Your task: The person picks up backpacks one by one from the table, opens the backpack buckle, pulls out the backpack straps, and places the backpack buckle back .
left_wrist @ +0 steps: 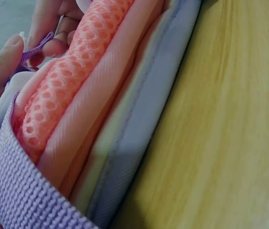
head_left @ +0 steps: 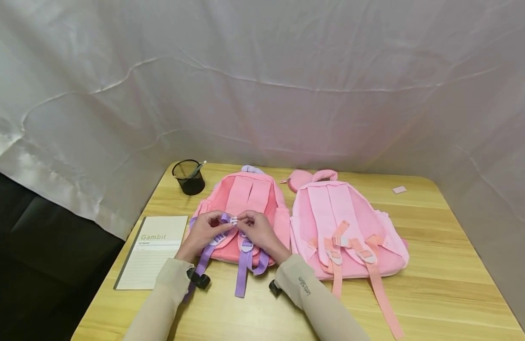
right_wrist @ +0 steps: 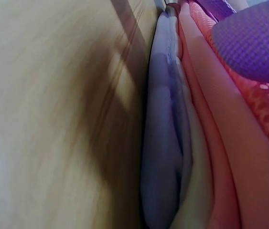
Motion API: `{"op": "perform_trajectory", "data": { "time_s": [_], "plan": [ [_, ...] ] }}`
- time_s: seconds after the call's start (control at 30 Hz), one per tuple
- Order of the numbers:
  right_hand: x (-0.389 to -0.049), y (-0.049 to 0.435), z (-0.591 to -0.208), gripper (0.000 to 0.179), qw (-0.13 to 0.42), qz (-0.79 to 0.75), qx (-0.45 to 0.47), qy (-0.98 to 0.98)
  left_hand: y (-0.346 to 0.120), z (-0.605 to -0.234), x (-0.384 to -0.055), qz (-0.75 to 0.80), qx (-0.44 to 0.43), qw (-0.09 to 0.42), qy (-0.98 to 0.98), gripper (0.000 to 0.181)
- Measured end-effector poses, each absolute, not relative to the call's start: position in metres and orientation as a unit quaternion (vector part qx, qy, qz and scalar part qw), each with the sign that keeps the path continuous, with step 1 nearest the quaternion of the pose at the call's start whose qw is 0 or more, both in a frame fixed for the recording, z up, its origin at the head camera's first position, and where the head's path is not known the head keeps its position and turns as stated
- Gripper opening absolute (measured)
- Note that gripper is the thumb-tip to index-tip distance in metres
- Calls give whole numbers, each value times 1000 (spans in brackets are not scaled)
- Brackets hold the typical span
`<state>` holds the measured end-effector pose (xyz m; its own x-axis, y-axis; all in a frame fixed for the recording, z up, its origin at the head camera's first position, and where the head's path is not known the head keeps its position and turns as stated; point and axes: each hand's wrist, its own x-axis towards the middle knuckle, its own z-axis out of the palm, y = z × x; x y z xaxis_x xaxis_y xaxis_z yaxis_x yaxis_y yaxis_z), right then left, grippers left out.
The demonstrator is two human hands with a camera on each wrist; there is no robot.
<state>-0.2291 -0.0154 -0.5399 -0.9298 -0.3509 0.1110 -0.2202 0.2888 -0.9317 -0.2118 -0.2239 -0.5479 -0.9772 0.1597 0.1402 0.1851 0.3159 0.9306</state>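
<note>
A coral-pink backpack (head_left: 254, 187) with purple straps lies back side up on the table. Over its middle, both hands meet at a small white buckle (head_left: 233, 220) on purple webbing. My left hand (head_left: 206, 233) pinches the buckle's left side, where a purple strap loops up. From the other side, my right hand (head_left: 260, 233) pinches it between thumb and fingers. In the left wrist view, the fingertips (left_wrist: 11, 50) show by a purple strap end (left_wrist: 39, 47), beyond the backpack's mesh padding (left_wrist: 62, 90). The right wrist view has a purple strap (right_wrist: 253, 40) beside the bag's edge.
A light pink backpack (head_left: 330, 208) with peach straps lies directly to the right. Left of the coral bag are a notebook (head_left: 153, 255) and a black mesh pen cup (head_left: 192, 183). A small pink block (head_left: 399, 190) sits at the back right of the wooden table (head_left: 441, 265).
</note>
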Motion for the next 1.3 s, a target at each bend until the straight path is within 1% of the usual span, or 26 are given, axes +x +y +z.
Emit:
{"op": "perform_trajectory", "data": {
  "time_s": [0.13, 0.5, 0.77, 0.87, 1.07, 1.13, 1.3],
  "plan": [
    [-228, -14, -539, 10, 58, -587, -164, 791, -224, -549, -212, -583, -96, 12, -807, 15],
    [-229, -15, -541, 18, 42, -593, -193, 781, -225, -550, -213, -560, -98, 19, -823, 19],
    [-228, -15, -541, 15, 33, -584, -171, 793, -223, -547, -211, -550, -89, 21, -830, 24],
    [-228, -14, -542, 17, 27, -591, -175, 787, -223, -547, -211, -546, -92, 23, -832, 22],
    [-227, -12, -543, 23, 34, -593, -193, 781, -223, -549, -212, -532, -121, 28, -837, 18],
    [-227, -12, -544, 22, 35, -590, -192, 783, -223, -551, -213, -530, -127, 26, -838, 21],
    [-227, -11, -546, 15, 24, -587, -186, 788, -223, -549, -212, -547, -121, 0, -828, 41]
  ]
}}
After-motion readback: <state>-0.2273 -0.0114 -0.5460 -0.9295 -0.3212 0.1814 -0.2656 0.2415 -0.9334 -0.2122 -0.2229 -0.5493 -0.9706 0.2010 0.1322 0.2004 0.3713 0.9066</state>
